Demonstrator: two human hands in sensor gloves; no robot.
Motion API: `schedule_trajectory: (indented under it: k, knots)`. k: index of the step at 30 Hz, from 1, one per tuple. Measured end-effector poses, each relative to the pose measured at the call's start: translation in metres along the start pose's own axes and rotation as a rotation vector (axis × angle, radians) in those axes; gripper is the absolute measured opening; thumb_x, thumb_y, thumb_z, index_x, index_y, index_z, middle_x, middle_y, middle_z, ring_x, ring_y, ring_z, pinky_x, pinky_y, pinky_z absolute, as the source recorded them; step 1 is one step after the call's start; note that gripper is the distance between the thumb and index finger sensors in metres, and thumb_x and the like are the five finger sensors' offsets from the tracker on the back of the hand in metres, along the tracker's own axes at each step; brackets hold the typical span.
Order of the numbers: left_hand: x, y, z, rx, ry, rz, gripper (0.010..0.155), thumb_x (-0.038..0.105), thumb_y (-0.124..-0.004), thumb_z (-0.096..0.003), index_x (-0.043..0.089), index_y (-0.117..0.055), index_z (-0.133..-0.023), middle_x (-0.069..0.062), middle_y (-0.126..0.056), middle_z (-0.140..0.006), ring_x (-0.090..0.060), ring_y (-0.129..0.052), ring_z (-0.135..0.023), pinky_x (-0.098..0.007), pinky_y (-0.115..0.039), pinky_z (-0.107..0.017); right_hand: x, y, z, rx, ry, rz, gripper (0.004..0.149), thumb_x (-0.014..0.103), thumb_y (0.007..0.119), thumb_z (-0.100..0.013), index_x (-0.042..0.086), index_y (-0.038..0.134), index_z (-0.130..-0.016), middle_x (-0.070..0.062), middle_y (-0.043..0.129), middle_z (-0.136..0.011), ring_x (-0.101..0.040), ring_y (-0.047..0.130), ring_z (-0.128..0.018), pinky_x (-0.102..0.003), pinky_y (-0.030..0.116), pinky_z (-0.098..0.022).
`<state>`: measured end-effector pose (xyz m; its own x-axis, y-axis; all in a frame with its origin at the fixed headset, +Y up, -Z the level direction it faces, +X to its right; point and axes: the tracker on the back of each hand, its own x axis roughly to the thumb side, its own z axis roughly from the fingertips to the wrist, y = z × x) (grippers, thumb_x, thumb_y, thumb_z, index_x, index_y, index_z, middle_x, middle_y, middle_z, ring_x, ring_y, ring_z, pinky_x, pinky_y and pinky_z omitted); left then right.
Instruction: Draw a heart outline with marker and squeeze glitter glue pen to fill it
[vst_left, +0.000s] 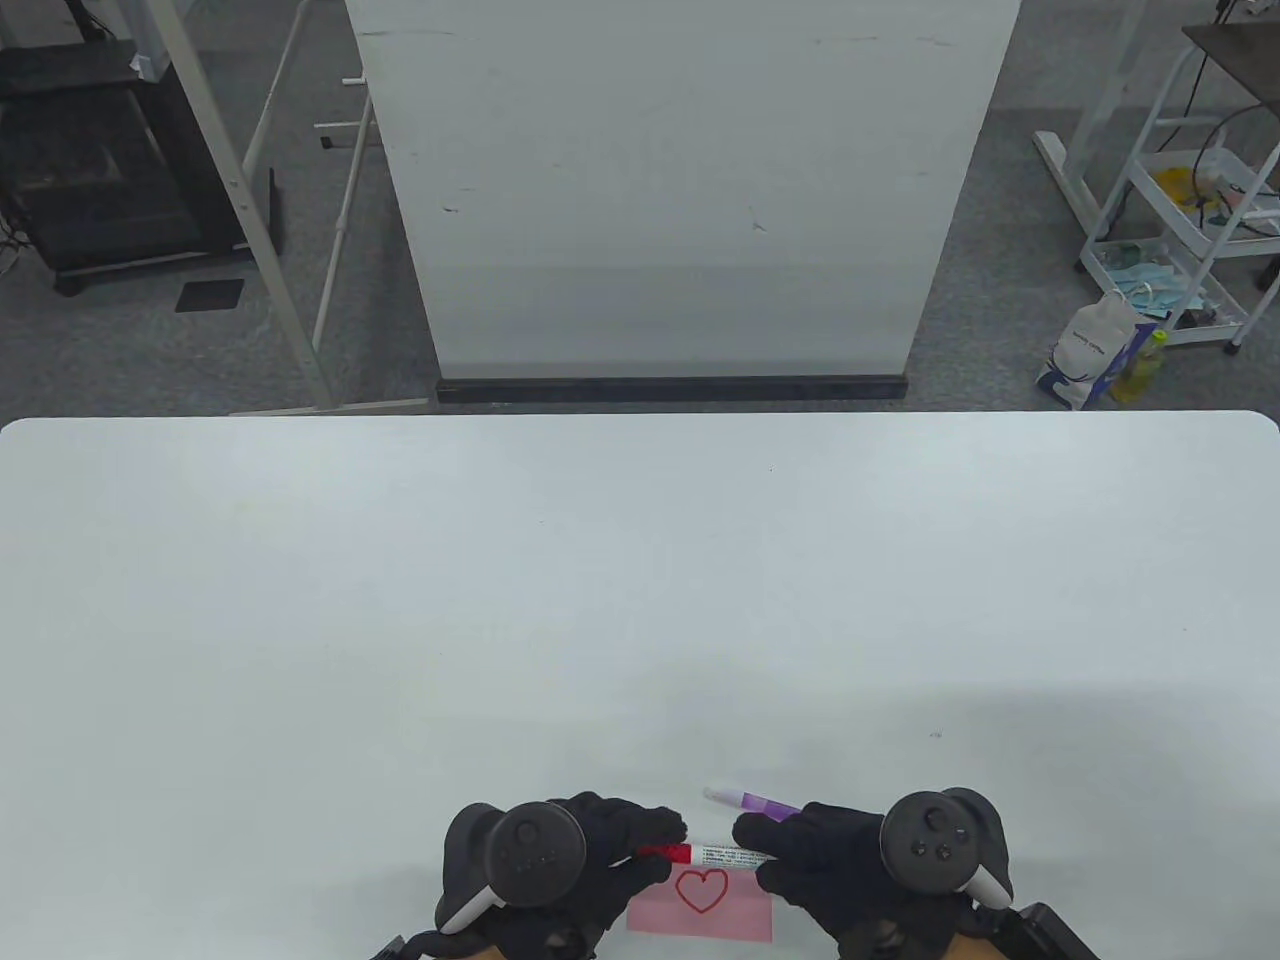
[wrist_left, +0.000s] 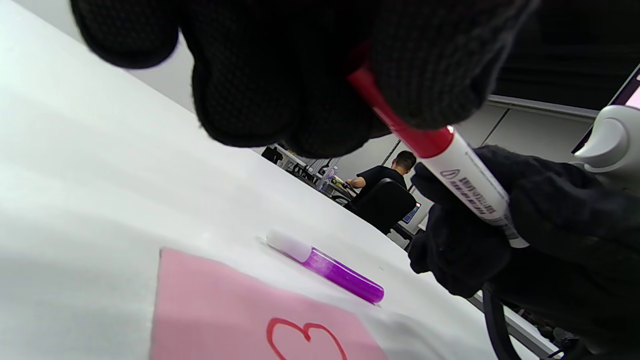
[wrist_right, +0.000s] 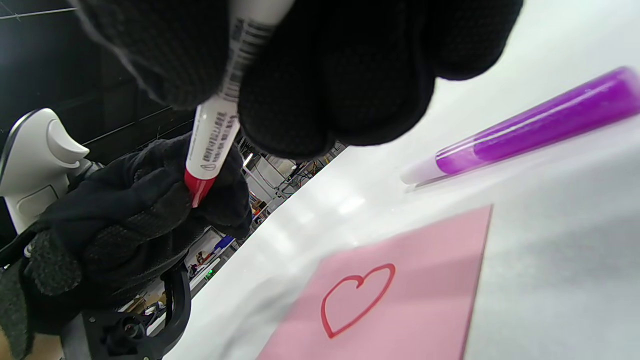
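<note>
White table (vst_left: 640, 600) at the near edge of a workroom, with a tall white panel (vst_left: 680, 180) standing on the grey floor beyond its far edge. A pink paper slip (vst_left: 700, 905) lies flat on the table at the near edge and serves as the landmark. A red heart outline (vst_left: 702, 889) is drawn on the slip, closed and unfilled. Just above the slip, off the table, a red marker (vst_left: 712, 854) with a white barrel is held level between both hands. The left hand (vst_left: 590, 860), left of the slip, has its fingers curled round the marker's red cap end; in the left wrist view the fingertips (wrist_left: 430, 75) close over the red part. The right hand (vst_left: 830, 865), right of the slip, has its fingers wrapped round the white barrel; in the right wrist view the barcode end disappears into the curled fingers (wrist_right: 330, 80). A purple glitter glue pen (vst_left: 752, 799) with a pale cap lies on the table just beyond the slip's far edge, apart from the slip, with its right end reaching the right hand's fingers in the table view. To the far right of the slip, past the table, a white wire cart (vst_left: 1190, 230) stands with a white bag (vst_left: 1090, 350) at its foot. In the left wrist view a seated person in black (wrist_left: 382, 182) is visible in the background.
</note>
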<state>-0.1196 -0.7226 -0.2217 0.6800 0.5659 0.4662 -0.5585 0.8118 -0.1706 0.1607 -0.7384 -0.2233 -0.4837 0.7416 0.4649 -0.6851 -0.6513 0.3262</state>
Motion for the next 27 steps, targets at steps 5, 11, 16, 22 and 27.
schedule_trajectory:
  k: [5,11,16,22,27]
  knots:
    - [0.008,-0.005,0.002,0.054,-0.095,-0.286,0.046,0.046,-0.089,-0.0385,0.029,-0.09,-0.082,0.0,-0.101,-0.075,-0.028,-0.097,-0.066,-0.061,-0.07,-0.06,0.005,0.008,-0.002,-0.002,-0.002,0.093,0.049,0.04,0.082,-0.04,0.021,0.086,-0.085,-0.009,0.102,-0.062,-0.029,0.098,-0.049,-0.054,0.075,-0.055]
    - [0.002,-0.007,-0.001,0.062,-0.046,-0.432,0.045,0.047,-0.087,-0.0397,0.032,-0.089,-0.082,0.003,-0.099,-0.079,-0.031,-0.092,-0.076,-0.063,-0.066,-0.062,0.006,0.015,-0.008,0.047,0.017,0.335,0.06,0.046,0.077,-0.042,0.022,0.071,-0.097,-0.013,0.089,-0.086,-0.036,0.09,-0.072,-0.058,0.067,-0.061]
    - [-0.021,0.0,-0.004,0.05,0.057,-0.495,0.045,0.047,-0.086,-0.0403,0.033,-0.089,-0.083,0.003,-0.098,-0.08,-0.032,-0.09,-0.078,-0.064,-0.065,-0.063,0.0,0.006,-0.006,0.029,0.06,0.438,0.068,0.05,0.077,-0.042,0.022,0.064,-0.102,-0.018,0.074,-0.1,-0.042,0.077,-0.086,-0.062,0.06,-0.064]
    - [-0.049,0.007,-0.007,0.034,0.199,-0.588,0.045,0.048,-0.087,-0.0401,0.033,-0.09,-0.082,0.001,-0.096,-0.083,-0.034,-0.088,-0.08,-0.065,-0.063,-0.064,-0.012,0.003,-0.008,0.04,0.187,0.588,0.07,0.05,0.078,-0.042,0.022,0.063,-0.103,-0.021,0.066,-0.104,-0.046,0.071,-0.09,-0.064,0.057,-0.065]
    - [-0.061,0.008,-0.009,-0.023,0.273,-0.64,0.046,0.05,-0.088,-0.04,0.032,-0.091,-0.082,0.0,-0.095,-0.085,-0.035,-0.087,-0.081,-0.066,-0.062,-0.065,-0.019,0.01,-0.011,0.063,0.264,0.681,0.065,0.046,0.082,-0.041,0.021,0.069,-0.1,-0.019,0.072,-0.1,-0.044,0.075,-0.086,-0.063,0.06,-0.064]
